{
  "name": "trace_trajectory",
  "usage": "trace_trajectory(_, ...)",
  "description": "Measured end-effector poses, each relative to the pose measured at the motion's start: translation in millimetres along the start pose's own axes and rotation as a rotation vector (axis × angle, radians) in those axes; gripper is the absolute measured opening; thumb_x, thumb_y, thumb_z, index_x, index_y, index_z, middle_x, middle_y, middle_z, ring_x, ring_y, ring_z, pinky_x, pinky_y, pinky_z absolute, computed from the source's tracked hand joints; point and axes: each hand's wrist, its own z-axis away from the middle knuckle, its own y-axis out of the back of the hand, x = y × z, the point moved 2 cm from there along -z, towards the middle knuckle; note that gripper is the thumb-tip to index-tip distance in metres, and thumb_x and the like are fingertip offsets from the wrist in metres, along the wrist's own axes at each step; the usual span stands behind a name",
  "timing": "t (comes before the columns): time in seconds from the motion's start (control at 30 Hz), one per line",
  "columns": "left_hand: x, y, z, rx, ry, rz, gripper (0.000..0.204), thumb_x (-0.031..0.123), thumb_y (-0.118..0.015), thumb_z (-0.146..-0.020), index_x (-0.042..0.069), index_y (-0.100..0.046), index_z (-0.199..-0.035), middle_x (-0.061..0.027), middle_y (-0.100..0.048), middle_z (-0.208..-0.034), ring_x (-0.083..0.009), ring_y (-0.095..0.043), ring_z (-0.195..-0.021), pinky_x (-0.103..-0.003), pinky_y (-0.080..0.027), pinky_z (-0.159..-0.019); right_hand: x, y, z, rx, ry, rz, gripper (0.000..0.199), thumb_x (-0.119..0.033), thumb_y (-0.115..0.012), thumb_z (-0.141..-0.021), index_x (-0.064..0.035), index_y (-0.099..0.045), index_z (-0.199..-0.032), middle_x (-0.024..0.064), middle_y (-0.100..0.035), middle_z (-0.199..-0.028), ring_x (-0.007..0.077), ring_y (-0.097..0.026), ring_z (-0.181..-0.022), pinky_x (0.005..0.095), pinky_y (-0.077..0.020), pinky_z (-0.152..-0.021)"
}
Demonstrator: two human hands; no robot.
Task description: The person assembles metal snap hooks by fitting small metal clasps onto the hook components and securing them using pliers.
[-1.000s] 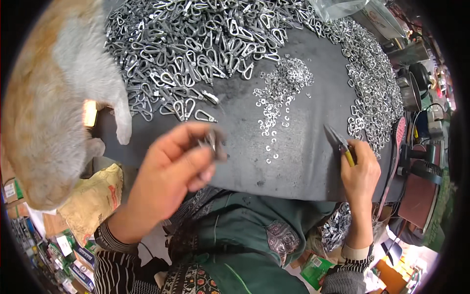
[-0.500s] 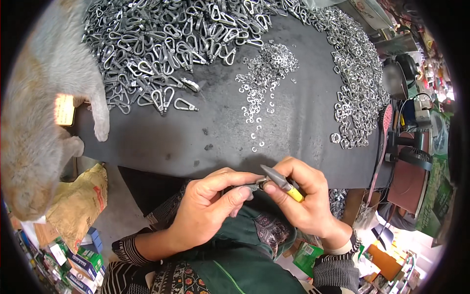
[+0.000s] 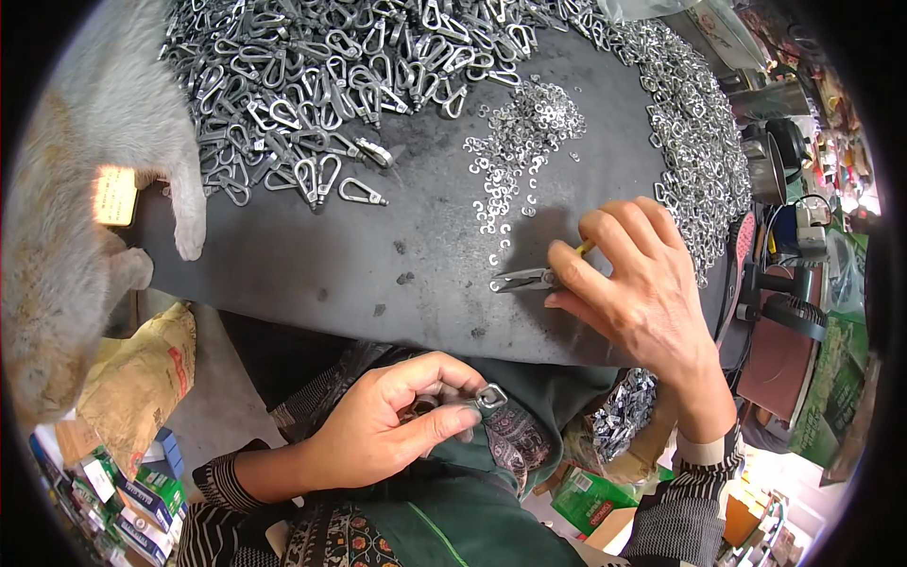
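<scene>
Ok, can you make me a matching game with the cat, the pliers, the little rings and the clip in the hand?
Things:
1. cat
2. pliers
3. small rings
4. metal clip

Places:
A. pinched in the left hand over the lap
B. scattered in the middle of the dark table
C. at the table's left edge, paw on it
D. under the right hand, tips on the table

Pairs: 1-C, 2-D, 3-B, 4-A
</scene>
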Motion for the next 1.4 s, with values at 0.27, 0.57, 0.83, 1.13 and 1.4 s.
trace_trajectory(0.27,7.3,9.7,-2.7,0.055,-0.169,-0.158,0.016,0.003,-0.066,-0.094,-0.002,-0.066,-0.109,-0.0061,-0.067,-0.097,-0.0093,-0.06,-0.084,-0.024,-0.048,-0.074,2.3,6.9,-14.3,-0.066,0.091,0.032,0.034,-0.03,-0.071,-0.072,-0.0098,-0.059,-0.097,0.0037,-0.05,-0.089,0.02,-0.054,-0.09,0.0359,-0.0439,-0.083)
trace_trajectory(0.57,11.9,13.8,-7.2,0.103,-0.173,-0.129,0.017,0.006,-0.07,-0.093,-0.001,-0.068,-0.108,-0.0043,-0.066,-0.097,-0.0057,-0.058,-0.081,-0.022,-0.047,-0.071,2.2,10.4,-16.5,0.012,0.211,0.117,0.035,-0.029,-0.072,-0.069,-0.0082,-0.062,-0.095,0.0029,-0.053,-0.086,0.0195,-0.055,-0.085,0.0351,-0.044,-0.074)
trace_trajectory(0.83,14.0,11.9,-9.9,0.137,0.005,0.063,0.016,0.003,-0.067,-0.094,-0.003,-0.068,-0.108,-0.0035,-0.065,-0.092,-0.0027,-0.05,-0.061,-0.019,-0.039,-0.052,-10.7,20.0,0.3,0.125,0.123,-0.271,0.036,-0.041,-0.074,-0.075,-0.0095,-0.064,-0.087,0.0043,-0.055,-0.079,0.0206,-0.056,-0.068,0.0327,-0.041,-0.057)
trace_trajectory(1.13,13.8,4.4,-17.8,0.084,-0.091,0.052,0.012,0.0,-0.065,-0.092,-0.003,-0.067,-0.102,-0.005,-0.062,-0.096,-0.0051,-0.051,-0.066,-0.021,-0.041,-0.055,-14.2,17.9,13.5,0.148,0.068,-0.311,0.034,-0.039,-0.076,-0.073,-0.01,-0.064,-0.086,0.0031,-0.054,-0.078,0.0197,-0.054,-0.067,0.0322,-0.0389,-0.057)
trace_trajectory(1.4,0.8,-5.0,-7.0,0.091,0.021,-0.024,0.017,0.007,-0.066,-0.094,-0.001,-0.068,-0.108,-0.0005,-0.064,-0.096,-0.0038,-0.054,-0.075,-0.02,-0.042,-0.064,-30.8,12.4,49.1,0.133,-0.018,-0.374,0.03,-0.034,-0.074,-0.078,-0.0083,-0.062,-0.087,0.0002,-0.043,-0.071,0.0164,-0.048,-0.063,0.0308,-0.0359,-0.054)
